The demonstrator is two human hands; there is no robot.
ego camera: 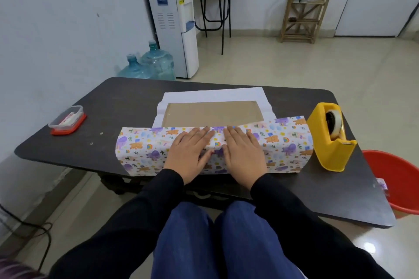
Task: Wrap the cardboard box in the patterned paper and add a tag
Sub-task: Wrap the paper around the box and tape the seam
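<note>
Cardboard box [213, 112] mid-desk [118, 106], near half under patterned paper [283, 140] folded over it. Left hand [189, 152] and right hand [243, 150] flat, fingers straight, pressing paper onto box. Yellow tape dispenser [328, 137] just right; small lidded container [66, 120] far left.

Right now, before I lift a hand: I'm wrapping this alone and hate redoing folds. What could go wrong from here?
1. Only your left hand and right hand pin the patterned paper onto the cardboard box; no tape shows, so reaching for the tape dispenser may let the flap spring back.
2. The paper puckers between your thumbs; pressing harder could set a crease there.
</note>
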